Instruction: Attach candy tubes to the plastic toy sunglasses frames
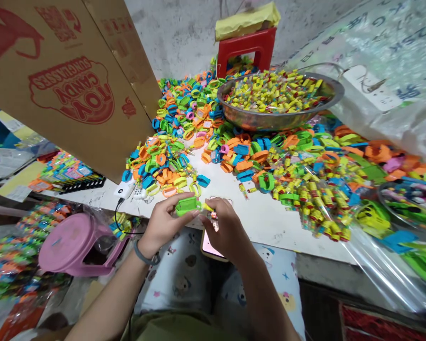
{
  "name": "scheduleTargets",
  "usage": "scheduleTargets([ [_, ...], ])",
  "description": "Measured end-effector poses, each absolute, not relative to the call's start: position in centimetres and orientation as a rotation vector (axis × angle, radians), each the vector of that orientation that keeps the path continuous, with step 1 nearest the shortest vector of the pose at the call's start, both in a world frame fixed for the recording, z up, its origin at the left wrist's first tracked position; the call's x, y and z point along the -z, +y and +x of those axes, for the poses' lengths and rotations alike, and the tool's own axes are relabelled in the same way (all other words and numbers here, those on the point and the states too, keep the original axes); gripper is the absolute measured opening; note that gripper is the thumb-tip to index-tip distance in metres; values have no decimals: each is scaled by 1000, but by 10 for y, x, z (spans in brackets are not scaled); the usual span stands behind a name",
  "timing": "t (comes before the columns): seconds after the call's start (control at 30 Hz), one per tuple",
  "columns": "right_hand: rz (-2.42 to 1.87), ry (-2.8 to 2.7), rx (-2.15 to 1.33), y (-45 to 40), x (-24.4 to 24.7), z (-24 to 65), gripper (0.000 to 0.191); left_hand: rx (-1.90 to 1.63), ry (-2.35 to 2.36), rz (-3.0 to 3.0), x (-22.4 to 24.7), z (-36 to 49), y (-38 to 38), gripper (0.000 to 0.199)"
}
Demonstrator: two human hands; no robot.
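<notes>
My left hand (pixel 159 225) is closed on a light green plastic toy piece (pixel 187 205) with a rectangular recessed body, held above the front edge of the white table. My right hand (pixel 230 232) pinches a small yellow-ended piece (pixel 207 207) against the right end of the green toy; my fingers partly hide it, so I cannot tell whether it is inserted. Beneath my right hand lies a phone (pixel 213 250) with a lit pinkish screen, partly covered. Just beyond my hands are loose colourful plastic toy pieces (pixel 163 163) and small yellow-capped tubes (pixel 243 191).
A metal basin (pixel 234 116) heaped with yellow-capped tubes stands at the back, near a red stool (pixel 246 45). To the left are a big cardboard box (pixel 102 137) and a pink stool (pixel 67 241). More tubes (pixel 315 199) and clear plastic sheeting lie right.
</notes>
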State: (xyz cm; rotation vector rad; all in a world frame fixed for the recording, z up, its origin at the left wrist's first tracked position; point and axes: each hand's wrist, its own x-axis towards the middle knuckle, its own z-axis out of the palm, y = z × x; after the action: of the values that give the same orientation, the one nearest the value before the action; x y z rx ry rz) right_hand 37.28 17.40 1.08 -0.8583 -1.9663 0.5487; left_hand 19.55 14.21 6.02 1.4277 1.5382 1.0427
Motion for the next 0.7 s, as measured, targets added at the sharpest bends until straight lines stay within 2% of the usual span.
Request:
scheduleTargets([
  [0.13,-939,-2155,-400,168,-12,369,20,-918,1511,1323,-59,193,145,58],
  [0.3,-957,-2220,-428,175,-5,371,21,-762,1573,1452,-69,183,152,52],
  [0.37,-1098,-2157,-400,187,5,381,22,-813,1672,1548,-76,169,162,49],
  [0.47,-1543,-2015,-358,206,24,401,35,-1044,1903,1663,-87,131,194,48],
  [0.57,-1764,-1988,-400,218,36,416,30,-1255,2163,1740,-96,85,239,50],
  [0.7,-1840,-1874,-418,220,40,422,25,-1170,2278,2018,-99,72,283,52],
])
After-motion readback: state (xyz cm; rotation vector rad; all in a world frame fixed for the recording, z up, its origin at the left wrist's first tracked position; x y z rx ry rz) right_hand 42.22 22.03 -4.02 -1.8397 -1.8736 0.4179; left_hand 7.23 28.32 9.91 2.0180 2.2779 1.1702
